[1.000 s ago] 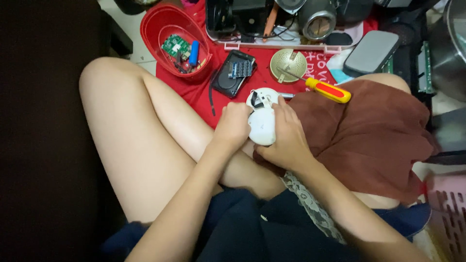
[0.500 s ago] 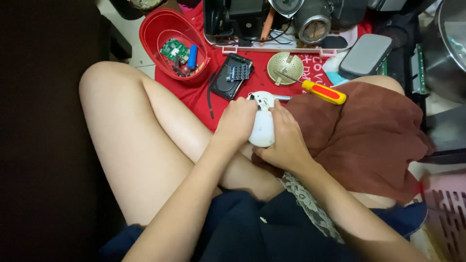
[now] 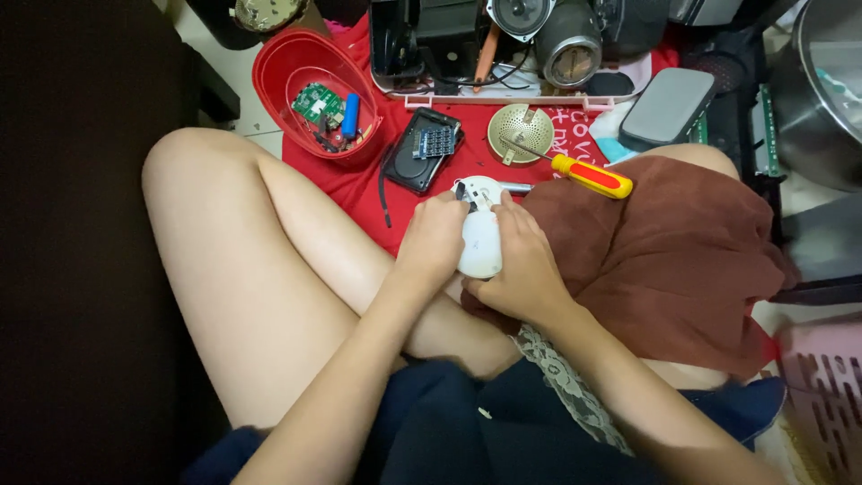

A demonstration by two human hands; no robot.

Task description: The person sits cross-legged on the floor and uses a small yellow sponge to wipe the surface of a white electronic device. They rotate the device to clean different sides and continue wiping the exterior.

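Holding circuit board [image 3: 316,102]: red bowl [image 3: 278,67].

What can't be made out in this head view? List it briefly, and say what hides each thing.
- White device: its sides and underside are covered by the left hand and right hand.
- Right leg: mostly under the brown cloth.
- Metal pot: cut off by the right edge.
- Circuit board in the red tub: parts too small to tell.
- Pink basket: blurred, cut by the corner.

Screwdriver [image 3: 588,175] behind hands [image 3: 480,247], on cloth [image 3: 664,251].
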